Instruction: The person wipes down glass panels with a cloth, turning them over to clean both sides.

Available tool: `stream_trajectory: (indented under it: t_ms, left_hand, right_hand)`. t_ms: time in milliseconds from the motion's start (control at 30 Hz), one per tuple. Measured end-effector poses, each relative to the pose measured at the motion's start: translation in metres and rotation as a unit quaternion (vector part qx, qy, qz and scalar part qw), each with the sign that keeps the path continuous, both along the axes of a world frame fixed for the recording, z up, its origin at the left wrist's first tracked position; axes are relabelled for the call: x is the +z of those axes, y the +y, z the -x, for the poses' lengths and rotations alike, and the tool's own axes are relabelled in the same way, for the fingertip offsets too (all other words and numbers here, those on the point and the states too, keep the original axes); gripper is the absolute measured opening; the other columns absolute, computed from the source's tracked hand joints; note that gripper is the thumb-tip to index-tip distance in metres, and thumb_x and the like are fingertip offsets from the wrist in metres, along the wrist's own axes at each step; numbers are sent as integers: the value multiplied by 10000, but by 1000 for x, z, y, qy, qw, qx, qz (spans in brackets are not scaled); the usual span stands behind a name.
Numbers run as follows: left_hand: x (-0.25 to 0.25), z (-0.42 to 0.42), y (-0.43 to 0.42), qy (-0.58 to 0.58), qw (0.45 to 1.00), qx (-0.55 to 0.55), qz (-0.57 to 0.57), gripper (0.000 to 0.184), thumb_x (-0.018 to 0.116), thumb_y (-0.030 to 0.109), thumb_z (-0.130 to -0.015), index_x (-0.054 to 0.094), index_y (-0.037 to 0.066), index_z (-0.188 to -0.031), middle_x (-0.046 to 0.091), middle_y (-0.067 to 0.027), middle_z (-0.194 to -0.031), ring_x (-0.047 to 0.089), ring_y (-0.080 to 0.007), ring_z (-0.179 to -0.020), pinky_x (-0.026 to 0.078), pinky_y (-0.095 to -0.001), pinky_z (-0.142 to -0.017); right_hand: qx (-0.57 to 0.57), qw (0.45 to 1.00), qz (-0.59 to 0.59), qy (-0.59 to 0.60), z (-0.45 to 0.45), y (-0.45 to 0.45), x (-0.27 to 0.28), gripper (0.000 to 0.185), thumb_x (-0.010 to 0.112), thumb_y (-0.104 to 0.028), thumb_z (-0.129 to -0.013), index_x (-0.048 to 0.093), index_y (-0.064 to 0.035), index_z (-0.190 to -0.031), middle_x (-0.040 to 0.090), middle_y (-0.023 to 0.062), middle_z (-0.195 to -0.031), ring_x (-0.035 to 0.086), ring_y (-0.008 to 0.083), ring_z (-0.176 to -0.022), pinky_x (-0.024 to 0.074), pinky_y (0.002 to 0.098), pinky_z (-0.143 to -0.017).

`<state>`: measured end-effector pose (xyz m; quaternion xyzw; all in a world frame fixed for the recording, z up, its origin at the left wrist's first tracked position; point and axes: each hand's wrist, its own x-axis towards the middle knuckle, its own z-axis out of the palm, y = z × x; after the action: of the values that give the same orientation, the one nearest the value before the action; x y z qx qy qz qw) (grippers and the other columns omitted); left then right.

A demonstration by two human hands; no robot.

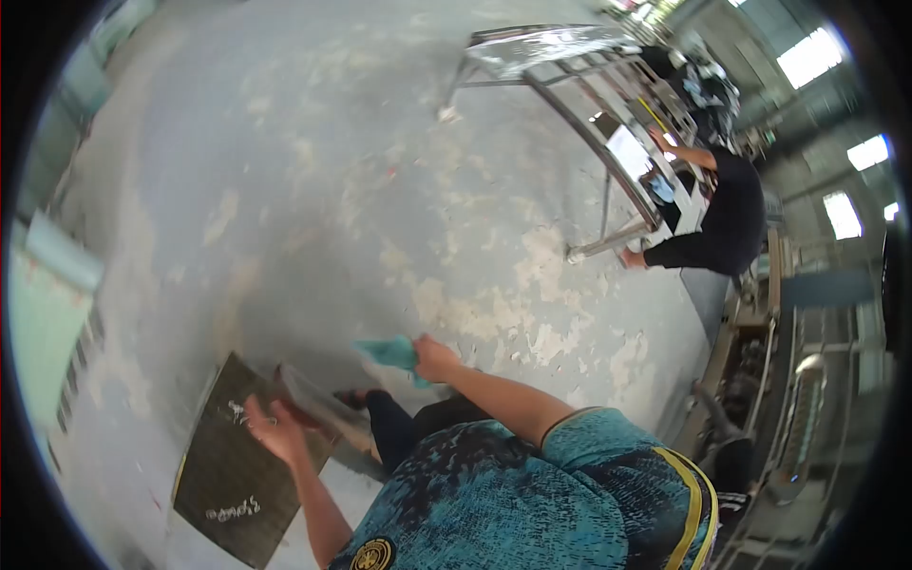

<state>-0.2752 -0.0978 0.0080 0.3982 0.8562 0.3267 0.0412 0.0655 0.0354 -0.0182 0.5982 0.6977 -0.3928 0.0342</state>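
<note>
My left hand (275, 432) is over a dark board (228, 475) with white handwriting on it, fingers spread and apparently holding nothing. Whether it touches the board I cannot tell. Just beyond that hand is a blurred, reddish and pale shape (313, 394) that I cannot make out. A teal cloth (388, 351) hangs out of my right hand (437, 359), which is closed around it, in front of my body and above the grey floor.
A metal-framed table (579, 123) with shiny sheets stands at the upper right, where another person (731, 209) in dark clothes leans over it. Machinery (731, 399) lines the right side. A pale green cabinet-like structure (47, 304) is at left. The floor (313, 190) has worn patches.
</note>
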Motion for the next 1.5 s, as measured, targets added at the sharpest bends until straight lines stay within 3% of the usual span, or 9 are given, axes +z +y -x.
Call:
stream_trajectory:
  t_ms: [133, 267, 500, 667, 900, 1067, 1200, 1333, 1500]
  left_hand:
    - [60, -170, 114, -6, 952, -296, -71, 419, 610, 178, -939, 530, 20, -1318, 539, -205, -1338, 506, -390, -1244, 413, -469, -1033]
    - [47, -303, 169, -198, 916, -350, 6, 460, 610, 218, -936, 524, 39, -1350, 542, -182, -1358, 533, -355, -1229, 446, -425, -1009]
    - [-107, -376, 166, 13, 845, -423, 327, 448, 620, 254, -886, 592, -2, -1252, 611, -218, -1250, 573, -389, -1171, 452, -451, -1013]
    - [-166, -384, 169, 44, 782, -372, 499, 375, 556, 263, -914, 668, -51, -1086, 646, -259, -1150, 608, -408, -1077, 474, -470, -922]
    - [-158, -561, 304, 190, 616, -593, 482, 411, 509, 307, -932, 669, -50, -1059, 660, -238, -1125, 610, -427, -1036, 480, -476, -901]
    - [-197, -809, 423, -35, 688, -597, 412, 453, 563, 337, -926, 640, -19, -1196, 649, -230, -1190, 594, -359, -1155, 453, -433, -974]
    - [-50, -1083, 362, -171, 451, -812, 330, 462, 604, 208, -954, 515, 28, -1371, 620, -177, -1274, 597, -247, -1172, 462, -344, -981]
    - [88, -1265, 224, -279, 200, -875, 340, 493, 545, 264, -1004, 437, 69, -1444, 566, -142, -1346, 528, -205, -1244, 411, -335, -1054]
    - [117, -1400, 89, -330, 75, -809, 481, 350, 556, 234, -1008, 538, 29, -1291, 620, -44, -1131, 563, -121, -1042, 448, -291, -918]
  right_hand:
    - [-168, 986, 12, 5, -178, -14, -8, 432, 682, -279, -741, 665, -23, -1089, 693, 207, -1045, 648, 401, -1004, 512, 465, -877]
    - [-380, 922, 58, 50, -361, -86, -1, 451, 706, -236, -718, 667, 10, -1095, 705, 205, -972, 693, 309, -918, 537, 408, -808]
    - [-737, 528, -119, 405, -549, -260, 39, 410, 642, -62, -754, 628, 37, -1151, 679, 108, -1018, 666, 250, -899, 526, 361, -835]
    - [-736, 316, -211, 559, -586, -299, 65, 556, 558, -63, -760, 501, 37, -1304, 610, 142, -1225, 610, 298, -1118, 479, 430, -1017]
    - [-642, 298, -376, 599, -712, -230, 148, 644, 601, -205, -813, 438, -13, -1406, 533, 129, -1369, 527, 295, -1250, 406, 456, -1087]
    - [-663, 248, -424, 565, -797, -200, 197, 584, 591, -304, -903, 461, -4, -1387, 542, 116, -1365, 486, 267, -1289, 352, 422, -1106]
    - [-689, 306, -472, 457, -838, -208, 204, 491, 545, -155, -907, 476, 27, -1357, 548, 124, -1356, 492, 259, -1277, 360, 406, -1079]
    - [-694, 215, -498, 474, -880, -229, 173, 450, 521, -70, -828, 534, 51, -1261, 601, 129, -1264, 537, 261, -1208, 374, 383, -1055]
    - [-684, 240, -489, 486, -973, -262, 146, 518, 586, -164, -793, 539, 73, -1252, 609, 139, -1259, 534, 235, -1223, 370, 363, -1066]
